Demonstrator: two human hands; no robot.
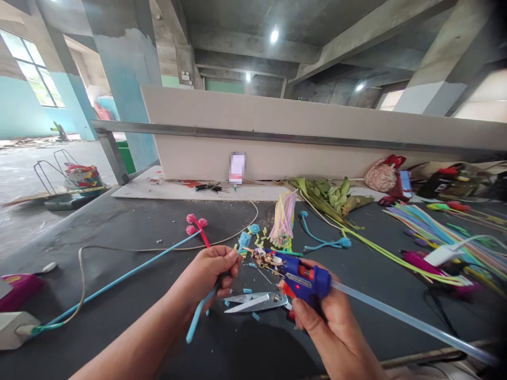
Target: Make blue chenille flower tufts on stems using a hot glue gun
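My left hand [214, 269] is closed around a light blue pipe cleaner [196, 319], whose lower end hangs below my fist. Just above my fingertips is a small blue fuzzy piece [244, 241]; whether it joins the held stem is hard to tell. My right hand [330, 316] grips a blue hot glue gun [307, 282] with a clear glue stick [412, 319] sticking out of its back. The gun's nozzle, crusted with brownish residue, points at the blue piece by my left fingers. Open scissors [259, 302] lie on the table beneath, between both hands.
Pink pipe-cleaner flowers [196, 224] and a long blue stem [130, 279] lie left. A pastel bundle [283, 219], leaves [328, 198] and a blue stem piece [327, 244] lie beyond my hands. Colored stems [435, 232] and a white plug [443, 256] are right. A cable [158, 249] crosses the table.
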